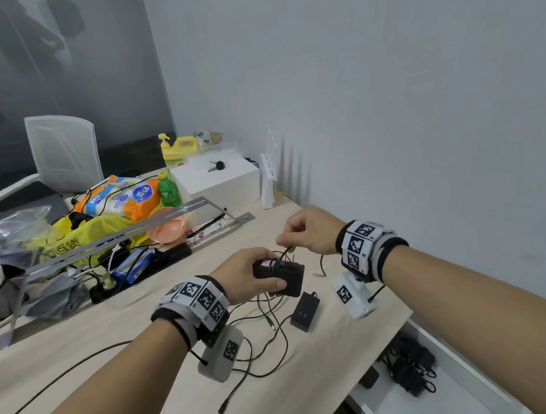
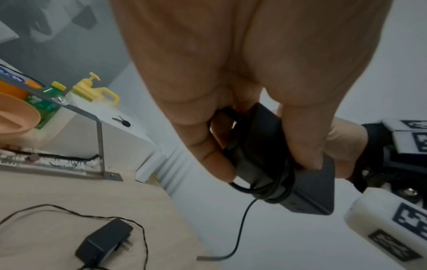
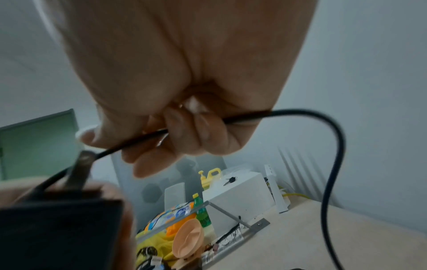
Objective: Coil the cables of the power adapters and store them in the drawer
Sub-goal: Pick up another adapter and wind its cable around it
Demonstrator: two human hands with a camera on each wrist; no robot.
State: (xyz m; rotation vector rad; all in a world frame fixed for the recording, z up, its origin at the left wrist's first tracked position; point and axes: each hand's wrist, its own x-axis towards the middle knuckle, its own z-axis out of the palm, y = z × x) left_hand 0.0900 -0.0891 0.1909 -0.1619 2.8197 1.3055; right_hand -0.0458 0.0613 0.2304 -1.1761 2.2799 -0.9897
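Observation:
My left hand (image 1: 256, 275) grips a black power adapter (image 1: 281, 274) above the desk, with cable turns wound round its body (image 2: 272, 184). Just above it my right hand (image 1: 308, 233) pinches that adapter's black cable (image 3: 300, 112), which runs through the curled fingers (image 3: 184, 131) and hangs in a loop to the right. A second black adapter (image 1: 305, 311) lies on the desk below, its thin cables (image 1: 266, 343) sprawled loose. At the lower right the white drawer (image 1: 464, 383) stands open with several coiled adapters (image 1: 413, 370) inside.
Clutter fills the desk's left: yellow bag (image 1: 77, 236), tissue pack (image 1: 122, 199), green bottle (image 1: 169, 190), peach bowl (image 1: 166, 226), metal bracket (image 1: 133, 230), power strip (image 1: 136, 271). A white box with keys (image 1: 219, 178) sits by the wall. Loose cable plugs (image 1: 221, 413) lie near the front edge.

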